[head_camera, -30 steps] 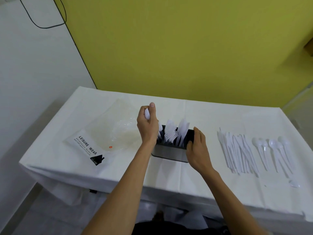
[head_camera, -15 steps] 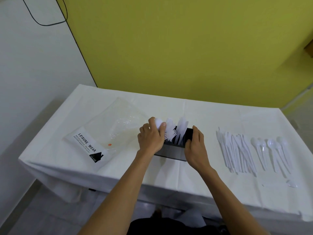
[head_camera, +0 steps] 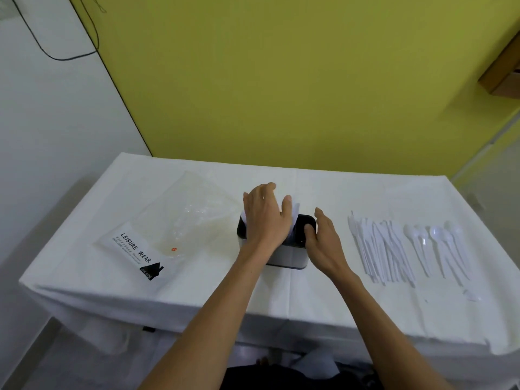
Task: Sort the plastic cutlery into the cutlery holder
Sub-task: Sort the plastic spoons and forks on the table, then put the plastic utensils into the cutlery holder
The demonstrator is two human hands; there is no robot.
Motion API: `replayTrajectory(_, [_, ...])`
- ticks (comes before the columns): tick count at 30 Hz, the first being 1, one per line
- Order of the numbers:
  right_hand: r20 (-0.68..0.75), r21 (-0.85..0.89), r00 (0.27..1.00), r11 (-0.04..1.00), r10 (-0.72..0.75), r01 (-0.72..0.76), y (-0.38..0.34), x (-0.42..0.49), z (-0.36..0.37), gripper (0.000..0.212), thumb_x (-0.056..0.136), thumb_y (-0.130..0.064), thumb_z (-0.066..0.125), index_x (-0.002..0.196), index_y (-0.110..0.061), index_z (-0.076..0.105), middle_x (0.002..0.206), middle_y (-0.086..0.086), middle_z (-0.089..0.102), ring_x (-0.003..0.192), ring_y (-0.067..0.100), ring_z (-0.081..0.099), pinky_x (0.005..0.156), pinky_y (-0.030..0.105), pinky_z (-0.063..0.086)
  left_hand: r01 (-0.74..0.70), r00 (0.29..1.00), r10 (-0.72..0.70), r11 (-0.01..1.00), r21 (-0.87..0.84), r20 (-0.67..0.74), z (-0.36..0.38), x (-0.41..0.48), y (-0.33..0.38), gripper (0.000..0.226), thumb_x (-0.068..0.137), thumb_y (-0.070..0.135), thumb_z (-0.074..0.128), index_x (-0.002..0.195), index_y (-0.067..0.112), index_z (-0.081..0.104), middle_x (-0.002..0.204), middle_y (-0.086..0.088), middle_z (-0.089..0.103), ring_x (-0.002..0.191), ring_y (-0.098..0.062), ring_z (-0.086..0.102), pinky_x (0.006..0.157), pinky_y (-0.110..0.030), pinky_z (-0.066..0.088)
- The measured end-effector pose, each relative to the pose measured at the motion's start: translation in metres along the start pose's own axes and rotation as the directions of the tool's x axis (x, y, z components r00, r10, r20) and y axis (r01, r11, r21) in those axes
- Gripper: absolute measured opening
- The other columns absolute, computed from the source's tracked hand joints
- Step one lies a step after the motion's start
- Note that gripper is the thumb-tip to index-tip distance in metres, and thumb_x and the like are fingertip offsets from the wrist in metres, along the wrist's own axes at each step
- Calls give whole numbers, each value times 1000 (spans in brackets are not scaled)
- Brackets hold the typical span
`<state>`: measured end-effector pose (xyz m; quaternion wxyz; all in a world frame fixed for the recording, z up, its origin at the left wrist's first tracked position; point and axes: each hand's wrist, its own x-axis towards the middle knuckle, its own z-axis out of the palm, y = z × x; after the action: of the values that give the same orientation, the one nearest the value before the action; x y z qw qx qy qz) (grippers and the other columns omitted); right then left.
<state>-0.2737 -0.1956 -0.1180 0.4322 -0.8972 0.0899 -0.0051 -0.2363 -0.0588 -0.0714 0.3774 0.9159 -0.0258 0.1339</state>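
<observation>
One cutlery holder [head_camera: 287,256] sits mid-table, directly under my left hand [head_camera: 266,220], which lies flat, fingers spread, on the white cutlery [head_camera: 295,212] standing in it. My right hand [head_camera: 326,243], fingers loose, touches the holder's right end. To the right lie four spoons [head_camera: 439,243] and one uncountable heap of loose pieces [head_camera: 385,249].

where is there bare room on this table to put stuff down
Bare cloth runs along the near edge of the table in front of the holder, and along the far edge by the yellow wall. Crowded: bag left, left hand and right hand at the holder, loose cutlery right.
</observation>
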Motion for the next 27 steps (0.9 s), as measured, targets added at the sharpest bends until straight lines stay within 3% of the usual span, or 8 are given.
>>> replayTrajectory(4, [-44, 39, 999, 999, 24, -23, 7, 3, -16, 57, 105, -20, 37, 157, -6, 18, 164, 8, 23, 150, 22, 23, 122, 38, 23, -142, 990, 142, 990, 26, -18, 24, 3, 23, 32, 94, 21, 55, 120, 3, 58, 126, -10, 58, 128, -29, 49, 124, -47, 7])
replayTrajectory(9, [-84, 48, 995, 997, 60, -57, 26, 7, -40, 57, 105, -19, 38, 157, -5, 19, 164, 10, 22, 151, 23, 22, 122, 38, 22, -218, 965, 228, 972, -86, 129, 60, -5, 58, 31, 97, 16, 52, 124, 2, 57, 133, -10, 56, 132, -28, 46, 120, -44, 24])
replayTrajectory(12, [-104, 66, 987, 991, 123, -117, 42, 9, -54, 58, 104, -19, 39, 156, -3, 18, 163, 11, 23, 151, 23, 21, 119, 33, 21, -158, 935, 194, 977, -142, 295, 83, -12, 69, 34, 102, 19, 46, 133, 9, 53, 142, -3, 50, 137, -19, 40, 109, -36, 38])
replayTrajectory(17, [-168, 94, 947, 961, 273, -261, 75, 15, -85, 58, 100, -8, 37, 155, -2, 21, 162, 13, 26, 149, 25, 24, 116, 30, 23, -22, 867, 91, 989, -145, 490, 133, -18, 81, 34, 101, 16, 44, 134, 14, 53, 141, -1, 54, 133, -18, 46, 104, -27, 38])
replayTrajectory(23, [-213, 53, 893, 917, 397, -395, 131, 13, -123, 57, 97, -5, 40, 152, -2, 26, 157, 16, 32, 145, 30, 30, 113, 35, 30, -26, 783, 106, 990, -138, 613, 185, -25, 97, 31, 101, 14, 47, 130, 14, 58, 134, -2, 61, 126, -18, 54, 104, -26, 42])
replayTrajectory(27, [-294, -10, 825, 861, 483, -508, 172, 12, -144, 52, 96, -11, 44, 148, -12, 38, 146, 12, 43, 136, 30, 39, 100, 43, 43, -28, 734, 142, 983, -179, 664, 214, -28, 114, 27, 101, 12, 49, 123, 13, 64, 121, 1, 67, 111, -13, 61, 94, -18, 44])
